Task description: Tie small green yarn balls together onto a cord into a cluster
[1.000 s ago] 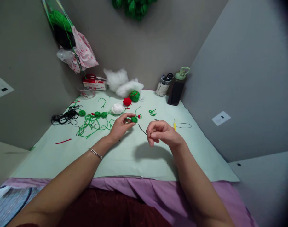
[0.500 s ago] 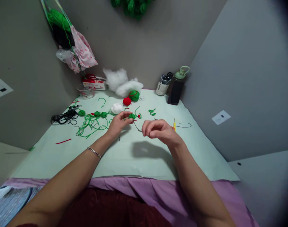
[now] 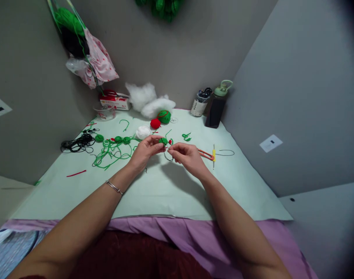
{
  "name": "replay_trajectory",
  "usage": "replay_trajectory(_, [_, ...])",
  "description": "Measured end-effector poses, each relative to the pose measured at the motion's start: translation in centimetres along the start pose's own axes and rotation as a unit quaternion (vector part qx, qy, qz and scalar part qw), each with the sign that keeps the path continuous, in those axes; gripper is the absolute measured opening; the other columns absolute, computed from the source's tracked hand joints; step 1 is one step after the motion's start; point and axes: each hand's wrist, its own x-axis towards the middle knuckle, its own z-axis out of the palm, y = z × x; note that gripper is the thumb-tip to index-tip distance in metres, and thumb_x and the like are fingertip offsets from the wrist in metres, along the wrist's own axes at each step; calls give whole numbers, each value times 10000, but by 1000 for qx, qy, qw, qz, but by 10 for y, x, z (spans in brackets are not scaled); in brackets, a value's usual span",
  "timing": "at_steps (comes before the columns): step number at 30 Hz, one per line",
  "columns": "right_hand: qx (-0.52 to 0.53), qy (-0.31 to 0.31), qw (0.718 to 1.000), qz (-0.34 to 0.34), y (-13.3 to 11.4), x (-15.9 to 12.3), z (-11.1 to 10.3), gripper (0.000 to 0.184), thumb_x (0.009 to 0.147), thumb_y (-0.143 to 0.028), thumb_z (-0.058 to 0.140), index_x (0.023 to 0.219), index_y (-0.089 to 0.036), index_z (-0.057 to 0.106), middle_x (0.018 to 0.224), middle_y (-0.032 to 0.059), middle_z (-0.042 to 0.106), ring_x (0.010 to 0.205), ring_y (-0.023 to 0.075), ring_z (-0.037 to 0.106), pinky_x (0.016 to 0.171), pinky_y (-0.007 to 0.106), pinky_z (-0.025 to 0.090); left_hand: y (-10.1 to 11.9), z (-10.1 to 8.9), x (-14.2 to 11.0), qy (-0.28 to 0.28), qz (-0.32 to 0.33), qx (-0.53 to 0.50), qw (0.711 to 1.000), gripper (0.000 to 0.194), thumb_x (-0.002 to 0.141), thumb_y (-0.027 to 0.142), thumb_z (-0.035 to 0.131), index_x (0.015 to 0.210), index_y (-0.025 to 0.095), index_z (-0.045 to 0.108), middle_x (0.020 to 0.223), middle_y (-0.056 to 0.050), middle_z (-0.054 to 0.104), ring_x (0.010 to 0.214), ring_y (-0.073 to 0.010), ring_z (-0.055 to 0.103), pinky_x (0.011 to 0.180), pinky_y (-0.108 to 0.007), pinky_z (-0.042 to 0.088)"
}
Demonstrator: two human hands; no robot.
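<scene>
My left hand (image 3: 145, 152) grips a small green crocheted piece (image 3: 163, 141) between thumb and fingers. From that piece a strand of black yarn (image 3: 167, 158) hangs in a loop and runs to my right hand (image 3: 186, 155), whose thumb and forefinger are pinched on it, close to the green piece. Whether a needle is also in the pinch is too small to tell. Just beyond the fingertips lies a small red, white and green crocheted bit (image 3: 170, 142). Orange-handled scissors (image 3: 206, 154) lie to the right of my right hand, partly hidden by it.
A yellow-handled crochet hook (image 3: 213, 155) lies right of the scissors. Left are green yarn strands (image 3: 110, 155), green balls (image 3: 118, 139) and tangled black cord (image 3: 76, 144). Behind are a white yarn ball (image 3: 142, 132), red ball (image 3: 155, 123), stuffing (image 3: 142, 97), bottle (image 3: 214, 110) and pen holder (image 3: 198, 106).
My right hand has moved forward and left, close to the green piece, and the black yarn now hangs in a looser loop. More of the orange scissors shows. My left hand keeps its grip.
</scene>
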Motion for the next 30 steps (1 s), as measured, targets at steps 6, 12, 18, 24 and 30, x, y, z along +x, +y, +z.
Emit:
replay_trajectory(6, [-27, -1, 1000, 2, -2, -2, 2, 225, 833, -378, 692, 802, -155, 697, 674, -3, 607, 585, 100, 497, 551, 237, 405, -1, -1, 0, -1, 9, 12, 1000, 326, 738, 289, 831, 1009, 189, 678, 938, -15, 696, 848, -152, 690, 957, -402, 551])
replay_trajectory(12, [-30, 0, 1000, -2, -1, -1, 1, 223, 835, -381, 691, 804, -161, 693, 685, 2, 608, 595, 107, 491, 552, 242, 394, -1, 0, -1, 4, 12, 27, 1000, 312, 733, 287, 830, 980, 189, 666, 965, -20, 699, 842, -153, 686, 927, -400, 557])
replay_trajectory(18, [-25, 1, 999, -29, 2, 0, 2, 196, 847, -363, 692, 805, -172, 678, 703, 1, 610, 612, 111, 498, 574, 250, 404, 4, 7, -5, -12, -7, -7, 1000, 271, 733, 281, 828, 914, 190, 647, 929, -15, 711, 840, -151, 683, 939, -409, 560])
replay_trajectory(24, [-10, 28, 998, -51, 10, 1, 8, 188, 846, -369, 695, 816, -185, 669, 683, -10, 588, 602, 114, 499, 573, 255, 408, 6, 8, -6, -10, -27, -21, 999, 311, 720, 308, 847, 907, 192, 627, 912, -11, 726, 830, -154, 688, 930, -410, 556])
replay_trajectory(30, [10, 62, 997, -51, 19, 5, 14, 193, 825, -369, 703, 804, -179, 680, 648, -15, 580, 579, 111, 501, 555, 255, 400, 4, 8, -6, 7, -15, -16, 1000, 335, 707, 324, 856, 891, 187, 612, 871, -5, 720, 798, -150, 679, 896, -392, 560])
